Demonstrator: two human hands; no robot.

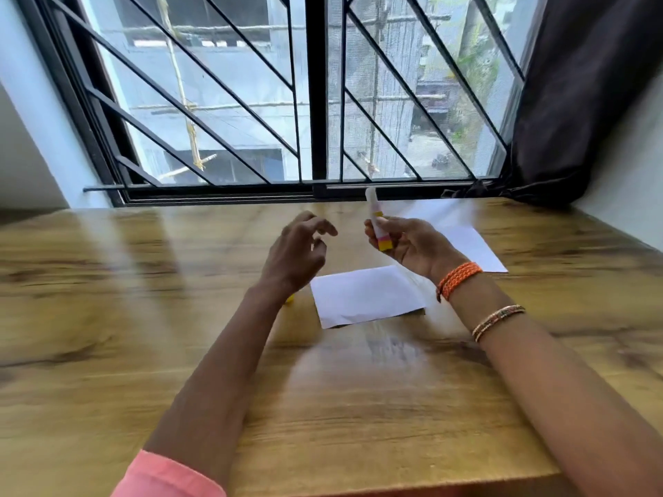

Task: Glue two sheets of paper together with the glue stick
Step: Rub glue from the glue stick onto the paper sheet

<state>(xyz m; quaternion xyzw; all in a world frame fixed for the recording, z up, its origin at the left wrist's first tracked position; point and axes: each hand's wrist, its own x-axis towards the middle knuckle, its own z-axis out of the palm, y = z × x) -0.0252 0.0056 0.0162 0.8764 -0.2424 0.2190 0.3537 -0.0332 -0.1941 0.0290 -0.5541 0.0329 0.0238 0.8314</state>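
Two forearms reach up from the bottom of the frame over a wooden surface [107, 317], the left one showing a pink sleeve [165, 475] at lower left, the right one wearing an orange bracelet [457, 279] and a thinner beaded one [497, 321]. Between the wrists, at centre frame, a white sheet of paper [366, 295] lies flat on the surface; the left wrist covers its left corner and hides most of a small yellow thing [290, 299] beside it. A second sheet [473, 245] lies farther back at centre right, partly hidden behind the right hand. The left hand [297, 249] hovers above the surface, fingers loosely curled and spread, holding nothing. The right hand [405, 245] is raised, palm turned inward, its fingers gripping the glue stick [378, 224] near its yellow and pink base, the white body pointing upward, just beside the left fingertips. Beyond the surface's far edge, a barred window [315, 102] fills the upper frame, with a dark curtain [581, 102] at upper right.
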